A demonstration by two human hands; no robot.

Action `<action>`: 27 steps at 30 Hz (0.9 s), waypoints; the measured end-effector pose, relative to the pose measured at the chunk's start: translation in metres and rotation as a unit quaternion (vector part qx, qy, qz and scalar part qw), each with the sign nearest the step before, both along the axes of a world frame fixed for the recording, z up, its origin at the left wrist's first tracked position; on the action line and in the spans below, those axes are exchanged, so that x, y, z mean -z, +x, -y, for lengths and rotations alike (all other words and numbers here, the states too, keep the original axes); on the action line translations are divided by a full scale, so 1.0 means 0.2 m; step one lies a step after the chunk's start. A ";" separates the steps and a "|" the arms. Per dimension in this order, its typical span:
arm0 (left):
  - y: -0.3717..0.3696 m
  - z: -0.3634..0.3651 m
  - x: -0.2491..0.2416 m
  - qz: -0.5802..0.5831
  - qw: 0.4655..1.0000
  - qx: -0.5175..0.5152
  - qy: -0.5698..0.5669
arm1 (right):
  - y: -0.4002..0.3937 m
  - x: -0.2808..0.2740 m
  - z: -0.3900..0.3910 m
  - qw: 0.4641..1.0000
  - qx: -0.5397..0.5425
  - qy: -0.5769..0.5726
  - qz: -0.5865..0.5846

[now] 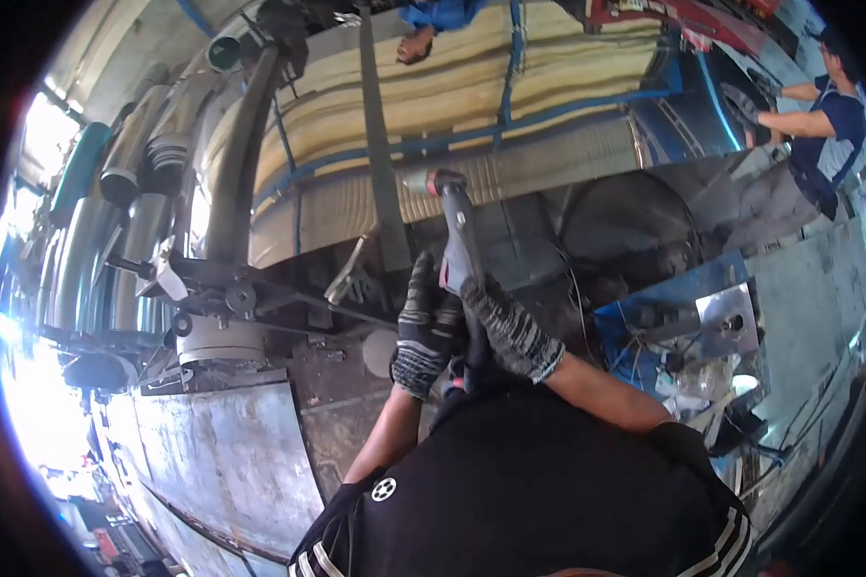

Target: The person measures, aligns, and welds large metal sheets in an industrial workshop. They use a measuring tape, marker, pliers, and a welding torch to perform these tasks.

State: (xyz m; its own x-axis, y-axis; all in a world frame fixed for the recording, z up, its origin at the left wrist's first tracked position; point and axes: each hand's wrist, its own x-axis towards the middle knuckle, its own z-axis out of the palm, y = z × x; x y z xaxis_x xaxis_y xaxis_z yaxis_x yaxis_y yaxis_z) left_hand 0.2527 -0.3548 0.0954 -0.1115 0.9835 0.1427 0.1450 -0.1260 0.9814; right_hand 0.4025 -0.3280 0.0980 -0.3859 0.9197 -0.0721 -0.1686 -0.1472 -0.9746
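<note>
My right hand (518,335), in a grey striped knit glove, is closed around the rear of what looks like an angle grinder (460,231), with a dark grey body and a red collar. Its head points away from me, over the near edge of a shiny metal sheet (548,178). My left hand (423,337), gloved the same way, is beside the tool's rear end, its fingers stretched upward. I cannot make out whether it touches the tool. Left of that hand lie locking pliers (354,279).
A long metal strip (380,144) crosses the sheet. Metal tubes (144,144) stand at left, near a metal plate (226,462). At right are a blue tray (683,288) with small items and a cable (577,288). A co-worker (827,125) leans over the far right end.
</note>
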 end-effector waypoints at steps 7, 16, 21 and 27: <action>0.10 0.18 0.18 0.165 0.951 0.147 -0.218 | 0.15 -0.05 -0.21 0.925 -0.006 -0.235 -0.297; 0.12 -0.21 0.17 0.177 0.939 0.184 -0.232 | 0.21 -0.02 -0.57 0.893 -0.072 -0.215 -0.389; 0.06 -0.41 0.11 0.223 0.912 0.177 -0.297 | 0.13 -0.10 -0.74 0.871 -0.061 -0.262 -0.411; 0.09 -0.59 0.17 0.199 0.932 0.196 -0.230 | 0.09 -0.03 -0.90 0.894 0.004 -0.250 -0.373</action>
State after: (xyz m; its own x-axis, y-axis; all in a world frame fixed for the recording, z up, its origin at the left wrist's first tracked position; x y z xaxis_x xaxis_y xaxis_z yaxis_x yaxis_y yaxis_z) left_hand 0.2708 -0.2361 0.0613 0.3159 0.9063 -0.2808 -0.2109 0.3557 0.9105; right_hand 0.4207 -0.1485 0.1047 -0.4909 0.8479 -0.2001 -0.7472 -0.5279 -0.4039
